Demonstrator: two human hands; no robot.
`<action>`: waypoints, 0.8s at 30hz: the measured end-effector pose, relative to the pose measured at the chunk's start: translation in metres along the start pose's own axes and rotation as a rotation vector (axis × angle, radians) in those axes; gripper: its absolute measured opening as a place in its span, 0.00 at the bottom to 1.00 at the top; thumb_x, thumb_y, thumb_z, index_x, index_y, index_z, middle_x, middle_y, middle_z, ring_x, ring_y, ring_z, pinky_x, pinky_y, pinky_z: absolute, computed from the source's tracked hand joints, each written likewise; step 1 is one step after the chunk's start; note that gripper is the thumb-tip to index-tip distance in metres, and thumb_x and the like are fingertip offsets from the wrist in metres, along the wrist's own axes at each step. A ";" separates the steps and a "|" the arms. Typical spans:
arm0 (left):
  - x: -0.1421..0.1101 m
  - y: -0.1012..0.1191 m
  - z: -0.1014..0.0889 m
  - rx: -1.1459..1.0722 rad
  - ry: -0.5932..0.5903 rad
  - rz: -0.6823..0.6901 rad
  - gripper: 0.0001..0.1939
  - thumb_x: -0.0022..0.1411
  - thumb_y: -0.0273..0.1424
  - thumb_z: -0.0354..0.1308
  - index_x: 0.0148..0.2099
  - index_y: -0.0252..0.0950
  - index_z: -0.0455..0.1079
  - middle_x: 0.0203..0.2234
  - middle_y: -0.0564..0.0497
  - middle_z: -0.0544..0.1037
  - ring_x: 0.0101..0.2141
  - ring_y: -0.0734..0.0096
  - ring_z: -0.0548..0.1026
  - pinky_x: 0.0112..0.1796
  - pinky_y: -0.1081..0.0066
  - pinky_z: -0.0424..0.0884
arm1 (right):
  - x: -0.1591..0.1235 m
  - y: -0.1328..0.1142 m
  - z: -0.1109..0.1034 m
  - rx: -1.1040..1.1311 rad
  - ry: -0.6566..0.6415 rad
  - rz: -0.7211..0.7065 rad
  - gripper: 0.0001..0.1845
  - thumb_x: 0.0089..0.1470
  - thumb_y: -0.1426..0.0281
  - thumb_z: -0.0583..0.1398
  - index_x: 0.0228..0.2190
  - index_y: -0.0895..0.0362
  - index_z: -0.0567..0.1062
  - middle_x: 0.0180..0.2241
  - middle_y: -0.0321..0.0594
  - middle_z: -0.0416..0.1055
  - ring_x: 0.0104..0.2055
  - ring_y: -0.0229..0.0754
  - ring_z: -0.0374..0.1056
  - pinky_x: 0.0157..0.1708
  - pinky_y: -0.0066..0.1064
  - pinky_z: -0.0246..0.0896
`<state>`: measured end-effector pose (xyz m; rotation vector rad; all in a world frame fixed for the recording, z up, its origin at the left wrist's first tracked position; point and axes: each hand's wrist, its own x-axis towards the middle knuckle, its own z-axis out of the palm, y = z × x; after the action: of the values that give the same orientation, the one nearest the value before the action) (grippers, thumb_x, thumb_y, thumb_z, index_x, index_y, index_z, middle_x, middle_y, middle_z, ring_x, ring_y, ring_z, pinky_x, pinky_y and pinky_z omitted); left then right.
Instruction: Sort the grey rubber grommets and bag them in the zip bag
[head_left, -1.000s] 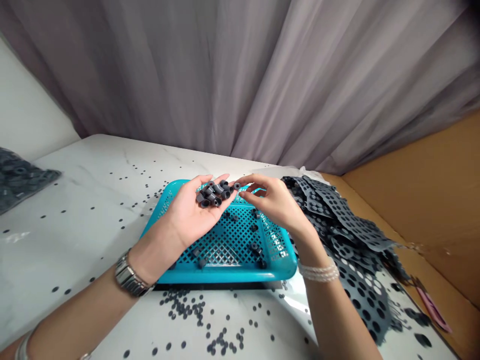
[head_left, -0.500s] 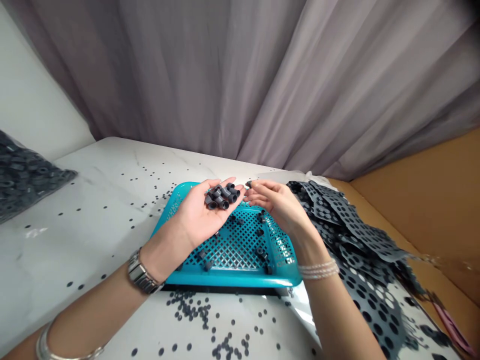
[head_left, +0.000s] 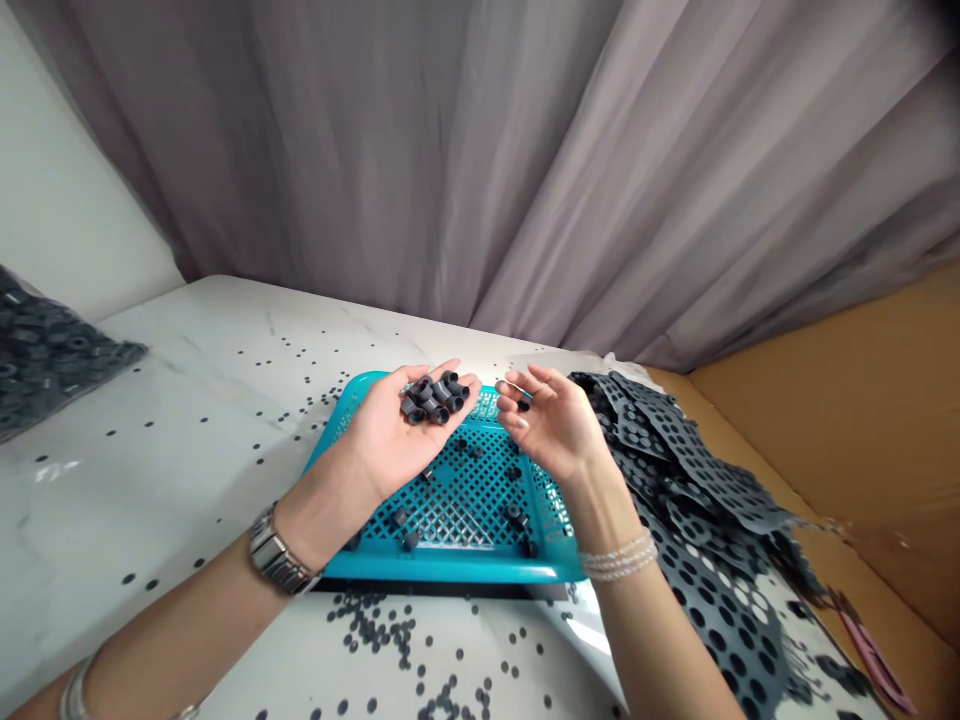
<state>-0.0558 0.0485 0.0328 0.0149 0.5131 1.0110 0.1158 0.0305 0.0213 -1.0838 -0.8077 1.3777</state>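
Note:
My left hand point(head_left: 379, 445) lies palm up over a teal mesh tray point(head_left: 450, 572), cupping a small heap of dark grey rubber sleeves point(head_left: 433, 397) on its fingers. My right hand point(head_left: 559, 430) is just to its right, palm turned up and fingers loosely curled, with one small dark sleeve point(head_left: 523, 405) between the fingertips. The two hands are a short gap apart. A few more sleeves lie scattered on the tray's mesh under the hands.
Punched grey rubber sheets point(head_left: 675, 455) are heaped right of the tray. Small grey discs point(head_left: 375, 630) litter the white marble table. A bag of grey parts point(head_left: 45, 360) sits far left. A cardboard box wall point(head_left: 862, 420) and a pink tool point(head_left: 866, 650) are at right.
My right hand has drawn back from the heap in my left palm and turned palm up. The left hand has kept its place with the sleeves.

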 end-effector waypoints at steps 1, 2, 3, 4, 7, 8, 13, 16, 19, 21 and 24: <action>0.000 0.000 0.000 -0.001 -0.005 -0.001 0.22 0.61 0.20 0.48 0.57 0.28 0.63 0.51 0.32 0.72 0.51 0.49 0.73 0.45 0.57 0.77 | -0.002 0.001 0.004 -0.073 0.000 -0.031 0.12 0.52 0.60 0.55 0.27 0.56 0.69 0.21 0.36 0.62 0.20 0.34 0.53 0.16 0.27 0.48; -0.001 0.001 0.000 0.001 -0.009 -0.001 0.22 0.60 0.21 0.48 0.57 0.28 0.63 0.51 0.33 0.72 0.50 0.50 0.73 0.45 0.58 0.77 | -0.005 0.002 0.008 -0.171 -0.003 -0.067 0.12 0.52 0.59 0.57 0.27 0.55 0.69 0.19 0.32 0.57 0.18 0.33 0.48 0.16 0.27 0.42; -0.001 0.001 0.001 0.009 -0.011 0.001 0.22 0.60 0.21 0.48 0.57 0.28 0.64 0.50 0.33 0.73 0.49 0.51 0.74 0.44 0.58 0.77 | -0.008 0.002 0.012 -0.287 -0.006 -0.112 0.12 0.51 0.59 0.59 0.28 0.55 0.70 0.18 0.29 0.54 0.17 0.32 0.44 0.16 0.27 0.39; -0.002 0.001 0.001 0.021 -0.009 0.006 0.22 0.61 0.21 0.48 0.57 0.27 0.64 0.49 0.33 0.74 0.48 0.52 0.75 0.44 0.59 0.77 | -0.010 0.003 0.015 -0.411 -0.010 -0.161 0.12 0.50 0.59 0.61 0.31 0.55 0.72 0.17 0.28 0.52 0.18 0.32 0.43 0.17 0.27 0.38; -0.003 0.001 0.002 0.065 0.023 0.018 0.21 0.61 0.22 0.47 0.57 0.26 0.64 0.45 0.35 0.77 0.43 0.56 0.77 0.43 0.60 0.77 | -0.015 0.004 0.024 -0.720 0.000 -0.300 0.12 0.50 0.62 0.62 0.35 0.56 0.76 0.17 0.27 0.51 0.19 0.32 0.46 0.19 0.28 0.40; -0.003 0.001 0.002 0.075 0.027 0.016 0.21 0.62 0.22 0.47 0.56 0.26 0.65 0.44 0.36 0.77 0.43 0.57 0.78 0.43 0.60 0.77 | -0.016 0.005 0.025 -0.777 0.015 -0.333 0.11 0.51 0.63 0.61 0.35 0.56 0.77 0.17 0.28 0.51 0.19 0.32 0.47 0.20 0.28 0.40; -0.002 0.000 0.001 0.080 -0.011 -0.015 0.19 0.62 0.23 0.47 0.54 0.28 0.66 0.47 0.35 0.74 0.47 0.54 0.75 0.44 0.60 0.77 | -0.012 0.009 0.022 -0.614 0.072 -0.256 0.10 0.51 0.64 0.61 0.31 0.58 0.76 0.15 0.26 0.50 0.17 0.29 0.43 0.18 0.28 0.35; -0.002 -0.003 0.000 0.069 -0.021 -0.003 0.17 0.61 0.22 0.47 0.52 0.26 0.67 0.46 0.34 0.74 0.49 0.52 0.74 0.45 0.58 0.76 | -0.010 0.009 0.019 -0.394 0.043 -0.168 0.09 0.49 0.65 0.61 0.30 0.58 0.75 0.13 0.24 0.48 0.15 0.28 0.40 0.17 0.28 0.33; 0.001 -0.008 -0.003 0.052 -0.020 -0.003 0.13 0.60 0.21 0.49 0.47 0.27 0.69 0.40 0.38 0.77 0.45 0.55 0.76 0.47 0.56 0.74 | -0.009 0.010 0.017 -0.342 0.041 -0.163 0.08 0.48 0.66 0.62 0.30 0.59 0.75 0.13 0.24 0.48 0.15 0.28 0.40 0.16 0.27 0.32; 0.005 -0.012 -0.008 0.049 -0.073 0.008 0.11 0.59 0.19 0.51 0.44 0.27 0.70 0.36 0.41 0.78 0.43 0.60 0.77 0.49 0.58 0.73 | -0.009 0.011 0.017 -0.382 0.050 -0.182 0.08 0.48 0.66 0.62 0.30 0.59 0.76 0.14 0.25 0.51 0.15 0.27 0.42 0.16 0.27 0.33; 0.013 -0.015 -0.016 0.058 -0.154 0.006 0.14 0.60 0.16 0.49 0.45 0.28 0.72 0.39 0.40 0.78 0.44 0.63 0.76 0.49 0.62 0.73 | -0.009 0.013 0.018 -0.482 0.046 -0.237 0.09 0.49 0.65 0.63 0.31 0.58 0.78 0.14 0.26 0.54 0.15 0.28 0.44 0.16 0.26 0.35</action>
<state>-0.0449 0.0478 0.0095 0.1451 0.4021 0.9921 0.0942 0.0223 0.0165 -1.3294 -1.2312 0.9767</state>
